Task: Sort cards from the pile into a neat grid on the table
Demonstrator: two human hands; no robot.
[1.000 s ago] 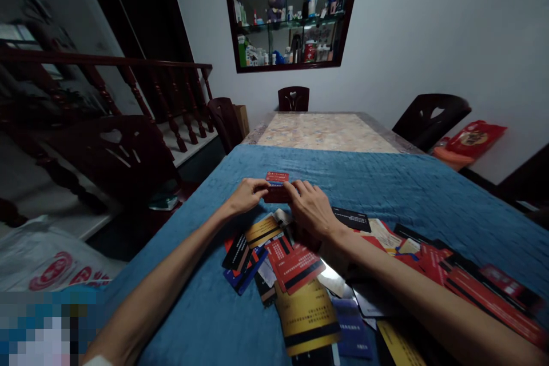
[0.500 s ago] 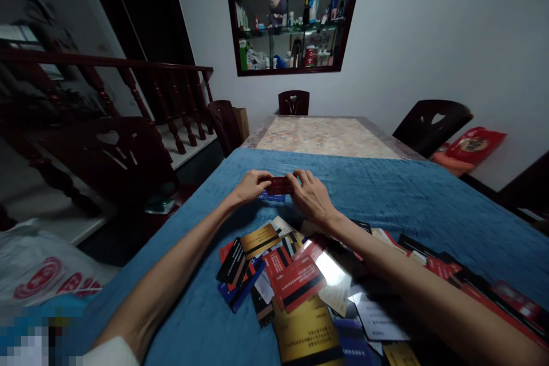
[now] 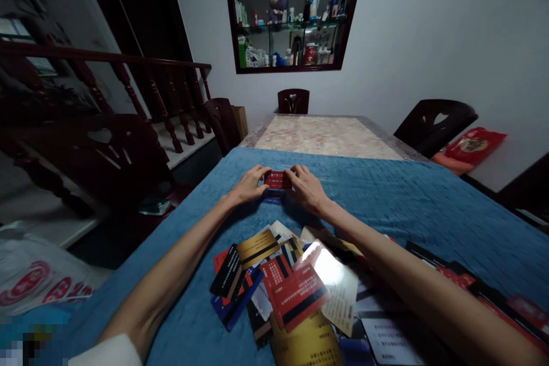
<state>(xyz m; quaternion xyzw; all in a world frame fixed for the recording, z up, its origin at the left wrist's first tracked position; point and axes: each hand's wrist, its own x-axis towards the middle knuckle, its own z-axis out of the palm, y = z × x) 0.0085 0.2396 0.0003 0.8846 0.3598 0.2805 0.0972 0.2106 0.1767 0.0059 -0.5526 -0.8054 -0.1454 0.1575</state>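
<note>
A big table (image 3: 326,136) fills the middle of the room. A blue cloth (image 3: 407,194) covers the near part of it. The far part is bare and pale with a pattern. Dark chairs (image 3: 433,120) stand around the table, one at the far end and others at the left and right sides. A dark shelf (image 3: 291,11) is set in the far wall, full of bottles and a purple toy.

Near the person, a messy pile of cards (image 3: 295,291) lies spread on the cloth. They are red, black, blue and gold.

Farther away, past the pile, both hands meet over the cloth. The left hand (image 3: 249,186) pinches the left end of a red card (image 3: 277,179). The right hand (image 3: 306,189) pinches its right end. The red card sits between the fingertips, just above a blue card (image 3: 273,200) that lies flat on the cloth.
</note>
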